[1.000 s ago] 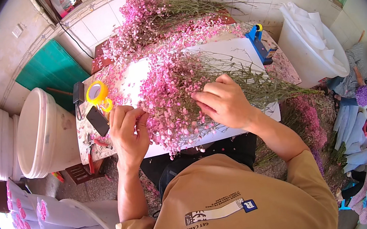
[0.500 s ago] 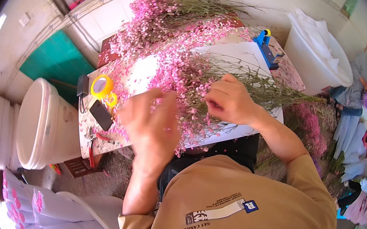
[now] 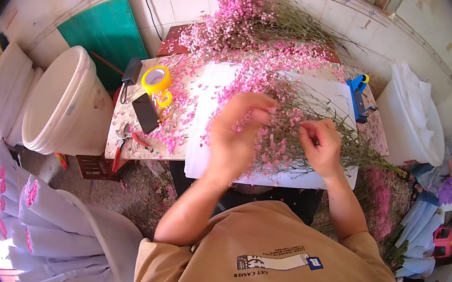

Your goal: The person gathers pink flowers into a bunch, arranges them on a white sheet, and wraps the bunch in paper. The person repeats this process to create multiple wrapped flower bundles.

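A loose bunch of pink baby's breath (image 3: 288,95) lies across a white paper sheet (image 3: 200,154) on the table, its green stems pointing right. My left hand (image 3: 236,134) is over the bunch's near left side with fingers curled in; it is slightly blurred, and what its fingertips hold cannot be made out. Close to it on the right, my right hand (image 3: 322,146) pinches thumb and fingers together among the thin stems, seemingly on a sprig. Behind, a second baby's breath bunch (image 3: 244,17) rests at the table's far edge.
Left on the table are a yellow tape roll (image 3: 156,79), a black phone (image 3: 146,113) and red-handled pruning shears (image 3: 119,146). A blue tape dispenser (image 3: 361,99) stands right. White buckets (image 3: 64,105), wrapped bouquets (image 3: 62,242) and a lined bin (image 3: 411,116) surround me. Another person (image 3: 450,171) sits far right.
The view has shifted and turned. My left hand has moved right, further over the flowers and closer to my right hand, which stays by the stems.
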### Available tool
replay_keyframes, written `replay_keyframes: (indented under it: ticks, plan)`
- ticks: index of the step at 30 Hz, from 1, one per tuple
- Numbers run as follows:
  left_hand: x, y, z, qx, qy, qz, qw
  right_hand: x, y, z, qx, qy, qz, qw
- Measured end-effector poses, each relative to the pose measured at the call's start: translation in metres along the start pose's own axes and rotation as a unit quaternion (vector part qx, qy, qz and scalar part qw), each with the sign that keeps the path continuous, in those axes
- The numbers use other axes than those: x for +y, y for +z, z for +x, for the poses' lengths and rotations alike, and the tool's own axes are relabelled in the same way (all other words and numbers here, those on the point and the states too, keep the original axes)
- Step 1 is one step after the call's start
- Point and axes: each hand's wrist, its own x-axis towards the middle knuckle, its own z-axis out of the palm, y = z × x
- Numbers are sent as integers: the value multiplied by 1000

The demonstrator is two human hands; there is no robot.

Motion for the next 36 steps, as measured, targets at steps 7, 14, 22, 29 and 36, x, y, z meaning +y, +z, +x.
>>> replay_keyframes:
  ticks: [7,14,22,29,36]
  plan:
    - [13,-150,16,204,72,-343,914,-11,7,14,-12,-61,-32,998]
    - [17,-235,-21,192,-3,28,981,-14,12,10,-55,-85,-52,993]
    - [0,-155,-63,12,-26,496,868,-19,2,14,-137,-100,-59,984]
    - [-1,-101,-46,-79,18,400,913,-26,-4,23,-137,-76,-22,987]
    - [-53,-46,3,-158,96,449,874,-33,8,55,-122,-95,-48,987]
